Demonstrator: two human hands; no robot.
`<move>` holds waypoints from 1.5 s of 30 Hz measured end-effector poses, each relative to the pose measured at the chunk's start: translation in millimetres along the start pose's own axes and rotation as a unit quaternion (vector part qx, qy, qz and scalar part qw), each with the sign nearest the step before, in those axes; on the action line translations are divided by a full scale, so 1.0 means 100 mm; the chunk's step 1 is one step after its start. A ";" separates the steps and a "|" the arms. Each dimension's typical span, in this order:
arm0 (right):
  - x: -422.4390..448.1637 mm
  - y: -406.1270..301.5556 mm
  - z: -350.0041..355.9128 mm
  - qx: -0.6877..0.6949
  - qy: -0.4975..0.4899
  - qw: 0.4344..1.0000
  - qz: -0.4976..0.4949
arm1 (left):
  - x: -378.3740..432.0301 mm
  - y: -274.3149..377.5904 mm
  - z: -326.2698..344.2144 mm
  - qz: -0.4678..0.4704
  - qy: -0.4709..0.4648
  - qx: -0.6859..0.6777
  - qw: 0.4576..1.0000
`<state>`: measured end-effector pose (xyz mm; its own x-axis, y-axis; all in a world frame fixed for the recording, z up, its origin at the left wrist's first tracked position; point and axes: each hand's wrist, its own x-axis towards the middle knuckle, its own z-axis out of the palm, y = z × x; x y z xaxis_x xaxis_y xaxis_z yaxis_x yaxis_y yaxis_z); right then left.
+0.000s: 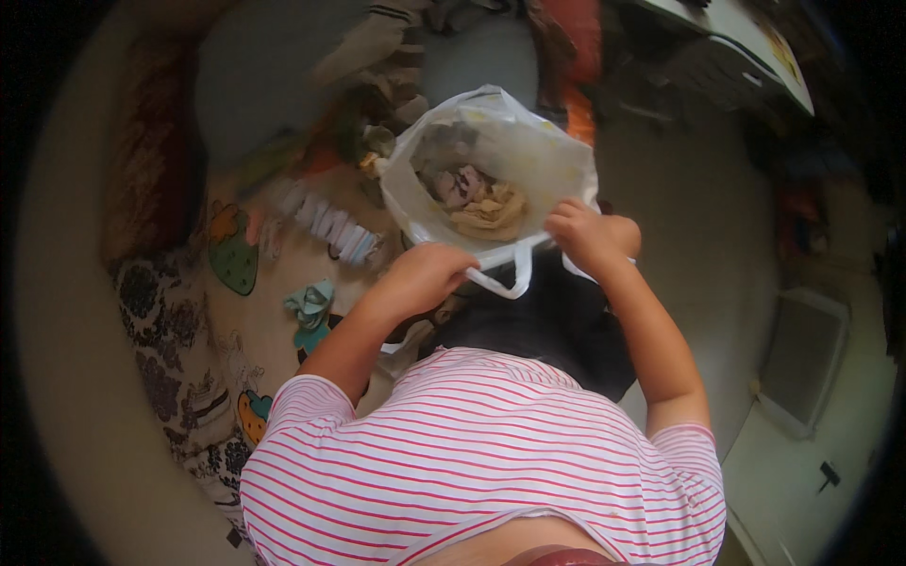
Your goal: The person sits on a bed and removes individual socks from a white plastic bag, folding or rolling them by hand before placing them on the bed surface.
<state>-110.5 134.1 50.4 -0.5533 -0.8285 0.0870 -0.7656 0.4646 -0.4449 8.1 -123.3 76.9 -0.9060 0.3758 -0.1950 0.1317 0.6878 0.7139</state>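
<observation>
A white plastic carrier bag (545, 156) hangs wide-mouthed in front of me, its rim spread into a rough ring. Down inside it lie crumpled cloths, a tan one (495, 212) and a pinkish one with dark marks (461, 185). My left hand (433, 277) grips the near left rim beside a looped handle (520, 272). On the near right, the fingers of my right hand (587, 230) pinch the rim. More white plastic hangs below that hand.
To the left, a patterned bed sheet (233, 311) carries a rolled striped cloth bundle (347, 237) and a crumpled teal cloth (311, 304). Blurred clothes (382, 56) lie beyond the bag. A pale door (800, 439) with a dark handle (828, 475) stands at the right.
</observation>
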 end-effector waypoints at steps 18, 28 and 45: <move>-0.50 -0.17 -0.21 0.066 -0.017 0.994 0.087 | -0.03 -0.43 -0.45 0.037 0.480 -0.117 0.869; -0.40 -0.16 -0.22 0.091 0.002 0.991 0.101 | 0.60 -3.27 -0.59 -0.213 0.356 0.229 0.881; -0.13 -0.01 -0.23 0.144 -0.022 0.979 0.140 | 0.68 -2.12 -3.11 -0.148 0.672 -0.136 0.713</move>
<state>-109.5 151.8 70.2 -0.7089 -0.6966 -0.1106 -0.4580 0.5739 -0.6789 -206.8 -436.6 121.6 -0.4693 -0.8210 0.3252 -0.0629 0.3984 0.9151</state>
